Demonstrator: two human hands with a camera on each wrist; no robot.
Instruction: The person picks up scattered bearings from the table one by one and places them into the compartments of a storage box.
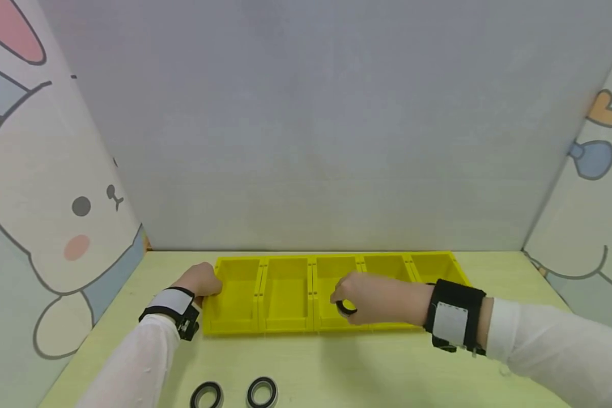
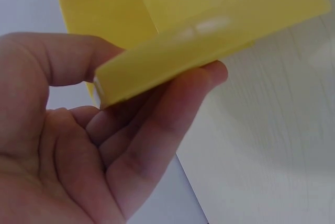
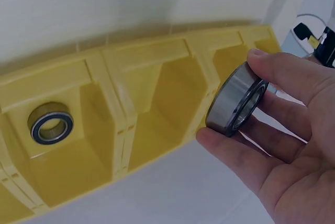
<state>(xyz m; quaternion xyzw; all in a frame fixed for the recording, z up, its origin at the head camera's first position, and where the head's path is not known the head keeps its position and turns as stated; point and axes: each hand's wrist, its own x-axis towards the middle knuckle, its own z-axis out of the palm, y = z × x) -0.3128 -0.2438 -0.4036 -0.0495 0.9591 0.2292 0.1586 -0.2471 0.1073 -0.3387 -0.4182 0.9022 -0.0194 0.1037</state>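
Observation:
My right hand [image 1: 374,296] pinches a ball bearing [image 3: 230,101] between thumb and fingers, a steel ring with a dark seal. It hovers over the middle of a row of yellow bins [image 1: 285,326]. At the row's left end my left hand [image 1: 201,279] grips the outer wall, thumb on one side and fingers beneath, as the left wrist view shows. Another bearing [image 3: 41,113] lies inside the fourth bin from the left, which my right arm partly hides in the head view.
Two more bearings, a left one [image 1: 195,398] and a right one [image 1: 251,392], lie on the pale tabletop [image 1: 306,362] in front of the bins. A grey wall [image 1: 306,141] rises behind, with cartoon-printed panels at both sides.

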